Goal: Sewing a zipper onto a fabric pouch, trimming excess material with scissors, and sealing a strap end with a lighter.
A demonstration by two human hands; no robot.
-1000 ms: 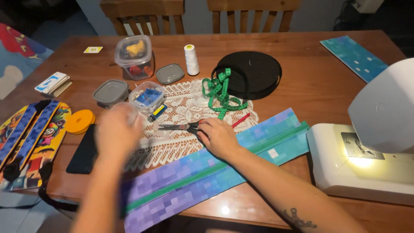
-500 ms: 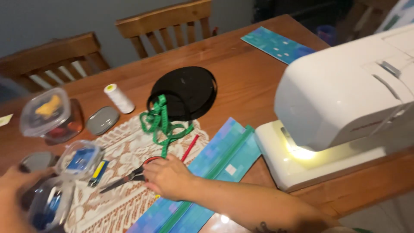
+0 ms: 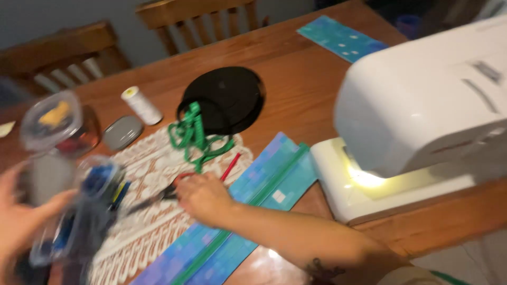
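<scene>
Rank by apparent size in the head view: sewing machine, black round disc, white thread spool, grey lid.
1. sewing machine, by far the largest, though it is also nearest the camera.
2. black round disc.
3. grey lid and white thread spool: look alike in size, and blur makes ranking them unsure.

Head camera looks down, close over table (image 3: pixel 296 95).

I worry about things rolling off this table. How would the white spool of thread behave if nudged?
The white spool of thread stands upright on its end on the wooden table, so a light nudge would probably just slide it. It looks tall and narrow, so a firmer push may tip it. Once on its side, its round shape would likely let it roll.
</scene>
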